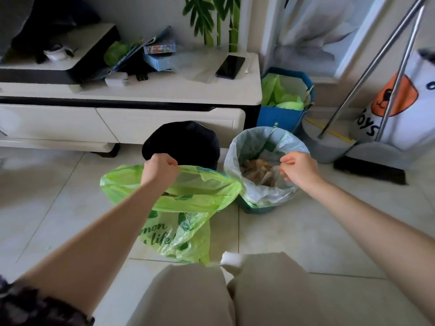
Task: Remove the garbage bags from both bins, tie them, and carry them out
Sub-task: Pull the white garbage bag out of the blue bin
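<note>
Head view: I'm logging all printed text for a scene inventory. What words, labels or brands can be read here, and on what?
"mon" above "life": partial white print on the green garbage bag; the rest is hidden in folds.
"oys": dark letters on the white toy bag, first letter cut off by a metal pole.
Colourful box on the white cabinet: print too blurred to read.

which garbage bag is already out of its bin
The green garbage bag, gripped at its rim by the left hand; the pale translucent bag still lines its bin, waste inside.
</note>
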Action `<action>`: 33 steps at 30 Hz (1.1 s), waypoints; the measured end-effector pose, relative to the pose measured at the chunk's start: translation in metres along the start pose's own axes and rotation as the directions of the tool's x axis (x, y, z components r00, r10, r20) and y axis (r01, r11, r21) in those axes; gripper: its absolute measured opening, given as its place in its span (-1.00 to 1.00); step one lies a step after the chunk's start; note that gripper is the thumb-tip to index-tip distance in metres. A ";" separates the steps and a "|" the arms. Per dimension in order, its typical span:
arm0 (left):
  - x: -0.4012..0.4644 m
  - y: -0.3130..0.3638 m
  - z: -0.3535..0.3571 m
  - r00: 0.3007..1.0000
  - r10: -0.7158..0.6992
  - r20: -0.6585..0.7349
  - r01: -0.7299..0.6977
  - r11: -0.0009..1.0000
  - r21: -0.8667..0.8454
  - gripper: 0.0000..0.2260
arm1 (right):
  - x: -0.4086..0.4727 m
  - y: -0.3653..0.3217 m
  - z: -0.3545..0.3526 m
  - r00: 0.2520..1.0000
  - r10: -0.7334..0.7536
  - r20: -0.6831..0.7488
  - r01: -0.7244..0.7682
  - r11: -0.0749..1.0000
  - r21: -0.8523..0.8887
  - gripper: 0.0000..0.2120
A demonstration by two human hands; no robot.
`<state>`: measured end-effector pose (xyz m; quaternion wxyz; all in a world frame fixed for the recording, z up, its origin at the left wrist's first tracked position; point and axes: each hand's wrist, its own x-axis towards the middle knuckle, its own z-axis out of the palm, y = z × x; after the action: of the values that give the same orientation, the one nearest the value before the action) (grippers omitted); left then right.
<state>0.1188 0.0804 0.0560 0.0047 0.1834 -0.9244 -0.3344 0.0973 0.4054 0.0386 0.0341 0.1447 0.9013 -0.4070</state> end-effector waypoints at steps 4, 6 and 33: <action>0.000 0.036 0.034 0.993 0.065 0.099 -0.064 0.998 -0.018 -0.84 | 0.007 0.035 -0.018 0.998 0.027 -0.052 -0.029 0.998 -0.049 -0.84; 0.002 0.051 0.049 0.988 0.082 0.128 -0.080 0.997 -0.026 -0.84 | 0.011 0.055 -0.023 0.996 0.067 -0.062 -0.069 0.997 -0.031 -0.83; 0.056 0.092 0.138 0.911 -0.258 0.322 0.357 0.884 -0.302 -0.76 | 0.033 0.106 -0.010 0.705 0.561 0.433 -0.687 0.390 0.613 -0.83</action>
<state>0.0173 0.2116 -0.0009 -0.1429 0.2775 -0.7991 -0.5138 0.0966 0.4866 -0.0375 0.1928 0.4411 0.5263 -0.7009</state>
